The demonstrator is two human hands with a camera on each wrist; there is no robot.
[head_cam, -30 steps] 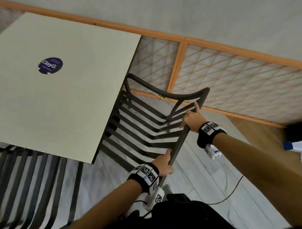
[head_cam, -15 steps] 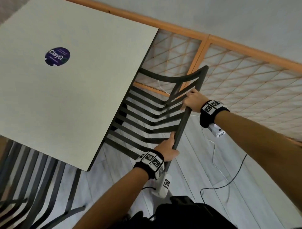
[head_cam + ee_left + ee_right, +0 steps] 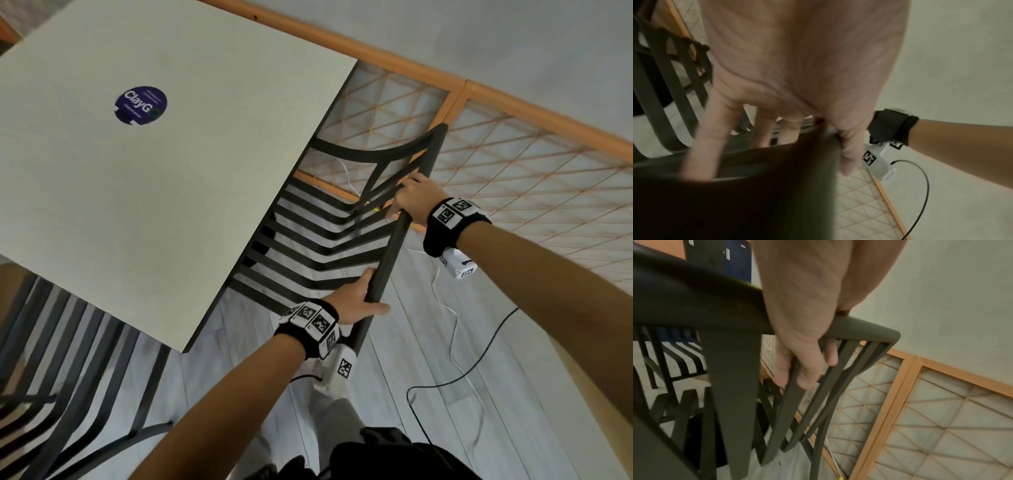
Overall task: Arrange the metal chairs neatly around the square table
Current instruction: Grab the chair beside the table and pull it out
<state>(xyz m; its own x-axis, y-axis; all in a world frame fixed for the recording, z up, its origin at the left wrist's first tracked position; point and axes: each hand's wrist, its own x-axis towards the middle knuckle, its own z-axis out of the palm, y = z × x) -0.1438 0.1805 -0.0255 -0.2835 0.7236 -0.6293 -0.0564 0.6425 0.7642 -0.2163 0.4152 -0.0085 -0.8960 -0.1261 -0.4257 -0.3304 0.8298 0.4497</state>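
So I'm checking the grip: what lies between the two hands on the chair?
Only bare top rail of the chair, seen in the head view, between left hand and right hand.

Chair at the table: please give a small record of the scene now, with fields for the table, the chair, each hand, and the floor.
table: square, pale top, round purple sticker
chair: dark metal, slatted seat partly under the table, top rail toward the person
left hand: grips the top rail, near end
right hand: grips the top rail, far end
second chair: at the table's near side
floor: pale planks, black cable
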